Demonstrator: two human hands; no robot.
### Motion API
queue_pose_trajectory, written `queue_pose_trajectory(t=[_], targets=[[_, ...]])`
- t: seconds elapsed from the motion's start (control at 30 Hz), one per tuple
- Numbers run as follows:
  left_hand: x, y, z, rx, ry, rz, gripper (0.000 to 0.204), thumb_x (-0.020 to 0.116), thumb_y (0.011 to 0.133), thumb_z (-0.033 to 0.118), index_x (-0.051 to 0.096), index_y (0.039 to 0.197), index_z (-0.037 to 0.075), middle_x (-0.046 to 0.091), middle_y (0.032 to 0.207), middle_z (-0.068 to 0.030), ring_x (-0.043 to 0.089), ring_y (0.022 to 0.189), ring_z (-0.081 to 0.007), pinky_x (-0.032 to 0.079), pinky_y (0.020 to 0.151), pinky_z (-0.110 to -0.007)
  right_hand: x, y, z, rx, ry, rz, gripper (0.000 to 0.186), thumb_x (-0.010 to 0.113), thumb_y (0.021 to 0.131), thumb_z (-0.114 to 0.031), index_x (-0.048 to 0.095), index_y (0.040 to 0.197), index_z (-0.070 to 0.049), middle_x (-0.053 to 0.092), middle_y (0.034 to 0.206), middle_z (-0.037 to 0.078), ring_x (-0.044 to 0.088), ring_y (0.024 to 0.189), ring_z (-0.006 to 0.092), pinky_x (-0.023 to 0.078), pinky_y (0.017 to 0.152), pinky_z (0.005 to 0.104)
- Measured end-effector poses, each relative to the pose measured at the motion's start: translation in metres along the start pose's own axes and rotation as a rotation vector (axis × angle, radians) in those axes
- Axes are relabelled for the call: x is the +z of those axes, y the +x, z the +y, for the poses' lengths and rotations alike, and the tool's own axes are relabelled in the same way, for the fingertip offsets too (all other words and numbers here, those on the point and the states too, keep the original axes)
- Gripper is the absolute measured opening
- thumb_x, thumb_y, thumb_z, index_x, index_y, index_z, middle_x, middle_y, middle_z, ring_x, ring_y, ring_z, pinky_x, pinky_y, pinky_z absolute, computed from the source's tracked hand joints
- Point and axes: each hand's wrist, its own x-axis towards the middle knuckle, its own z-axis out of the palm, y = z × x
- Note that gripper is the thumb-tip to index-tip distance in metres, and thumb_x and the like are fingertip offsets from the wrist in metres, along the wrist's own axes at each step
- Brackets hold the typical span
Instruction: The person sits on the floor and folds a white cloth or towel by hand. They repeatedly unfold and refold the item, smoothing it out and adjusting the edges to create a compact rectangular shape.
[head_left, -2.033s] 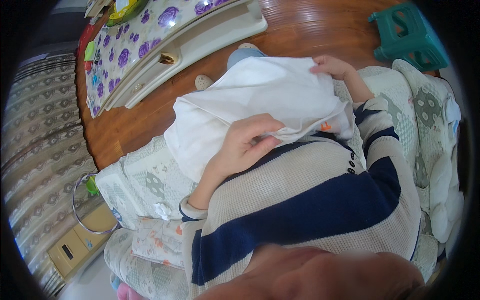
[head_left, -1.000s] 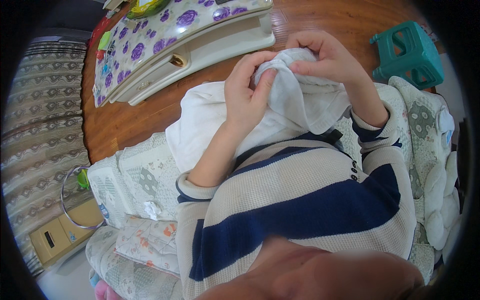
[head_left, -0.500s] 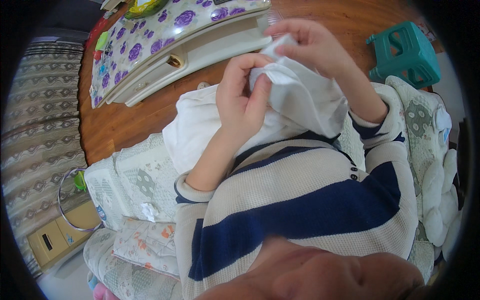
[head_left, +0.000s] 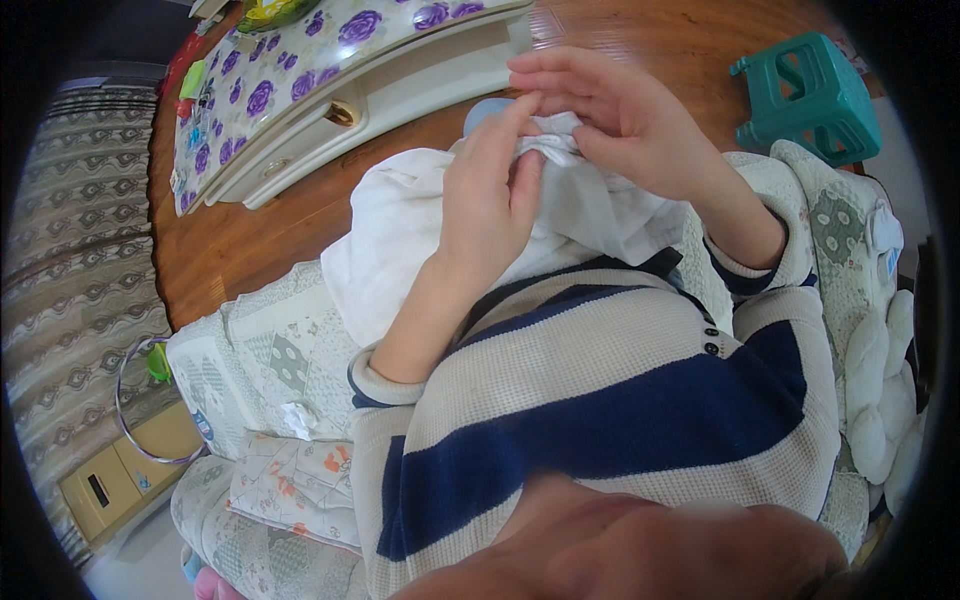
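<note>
A white cloth (head_left: 590,205) lies gathered over my lap, its upper edge bunched up between my two hands. My left hand (head_left: 485,195) is closed, thumb and fingers pinching that bunched edge. On the other side, my right hand (head_left: 645,130) has its thumb against the same folds, its fingers reaching over toward my left fingertips; the exact grip is partly hidden. More white fabric (head_left: 385,220) spreads over my legs to the left. A rounded pale blue thing (head_left: 484,113) shows just beyond my left hand, too covered to name.
I sit on a sofa with a patterned green-and-white cover (head_left: 275,340). Ahead stands a low white table (head_left: 420,95) with a purple-flowered top. A green plastic stool (head_left: 815,95) is at the far right. Folded floral fabric (head_left: 290,485) and a crumpled tissue (head_left: 298,420) lie left.
My right hand has come down slightly, its fingers straighter. The raised part of the cloth has been lowered and bunched between my hands. The pale blue thing has come into sight.
</note>
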Motion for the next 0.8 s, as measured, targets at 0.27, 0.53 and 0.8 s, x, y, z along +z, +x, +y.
queue_pose_trajectory(t=[0.27,0.53,0.8], targets=[[-0.004,-0.006,-0.009,-0.100,-0.209,0.032,0.025,0.054,0.089,-0.006,0.061,0.111,0.001,0.059,0.103,-0.0056,0.056,0.087,-0.0111,0.044,0.074,-0.021,-0.009,-0.005,-0.005,0.321,-0.101,-0.078,0.021,0.057,0.093,-0.001,0.060,0.114,0.002,0.064,0.095,0.002,0.058,0.083,0.0044,0.047,0.068,0.0170],[-0.006,0.000,0.000,-0.006,-0.088,0.103,0.025,0.055,0.080,-0.009,0.064,0.102,0.001,0.064,0.095,-0.0135,0.062,0.086,-0.0272,0.050,0.074,-0.031,-0.003,-0.007,-0.012,0.317,-0.165,0.001,0.019,0.059,0.095,-0.009,0.065,0.110,0.001,0.064,0.088,0.000,0.057,0.076,0.0035,0.046,0.064,0.0173],[0.003,-0.001,-0.008,-0.010,-0.258,0.267,0.025,0.059,0.077,-0.010,0.066,0.099,0.000,0.065,0.103,-0.0125,0.063,0.093,-0.0247,0.050,0.077,-0.030,-0.004,-0.006,0.002,0.208,-0.012,-0.021,0.026,0.061,0.095,-0.015,0.063,0.115,0.001,0.064,0.086,0.000,0.056,0.072,0.0042,0.045,0.063,0.0178]])
